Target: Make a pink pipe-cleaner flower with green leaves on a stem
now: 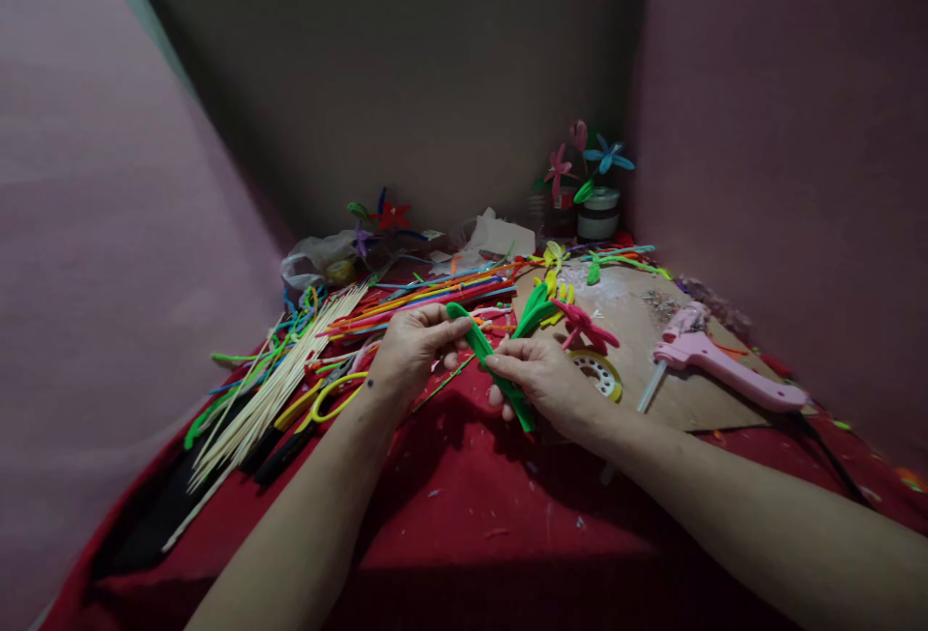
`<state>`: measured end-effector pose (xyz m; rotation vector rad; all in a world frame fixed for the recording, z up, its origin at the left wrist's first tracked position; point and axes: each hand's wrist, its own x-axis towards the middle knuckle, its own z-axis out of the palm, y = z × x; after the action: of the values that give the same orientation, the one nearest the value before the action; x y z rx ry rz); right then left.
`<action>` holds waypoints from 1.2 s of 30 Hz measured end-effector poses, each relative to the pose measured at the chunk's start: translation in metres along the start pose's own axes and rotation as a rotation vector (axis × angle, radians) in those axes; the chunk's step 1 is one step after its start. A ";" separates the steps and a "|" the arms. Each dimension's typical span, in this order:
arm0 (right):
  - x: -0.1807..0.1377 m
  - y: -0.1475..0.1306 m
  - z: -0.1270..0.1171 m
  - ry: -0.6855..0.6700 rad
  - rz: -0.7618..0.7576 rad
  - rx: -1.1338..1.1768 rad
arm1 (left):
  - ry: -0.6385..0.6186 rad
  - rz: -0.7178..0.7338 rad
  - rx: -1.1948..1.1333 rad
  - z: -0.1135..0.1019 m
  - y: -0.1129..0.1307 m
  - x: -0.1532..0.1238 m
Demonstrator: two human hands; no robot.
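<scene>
The strip (479, 345) is bright green, fuzzy, long and narrow, with a rounded upper end; it slants down to the right above the red-covered table (493, 525). The left hand (420, 343) reaches forward, its grip pinched closed near the upper end; the right hand (537, 375) angles inward, its grip closed around the lower half.

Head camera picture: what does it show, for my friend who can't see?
A left hand and right hand hold a green strip above a red cloth. Pale sticks lie to the left, a pink glue gun rests on cardboard to the right, and bright flowers show at the back.
</scene>
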<state>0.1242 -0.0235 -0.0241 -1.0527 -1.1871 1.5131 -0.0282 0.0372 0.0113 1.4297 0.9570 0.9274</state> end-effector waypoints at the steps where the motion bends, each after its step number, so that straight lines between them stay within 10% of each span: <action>1: 0.000 0.000 0.000 0.010 0.000 0.000 | -0.013 -0.023 -0.024 0.000 0.000 0.000; 18: 0.000 -0.001 -0.001 0.014 -0.069 -0.105 | -0.122 -0.029 0.025 0.005 0.002 -0.003; 36: 0.002 -0.001 -0.001 0.056 0.020 -0.061 | 0.065 0.071 0.322 0.014 0.004 -0.006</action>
<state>0.1246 -0.0217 -0.0231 -1.1433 -1.1931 1.4608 -0.0171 0.0266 0.0140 1.7213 1.1487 0.9044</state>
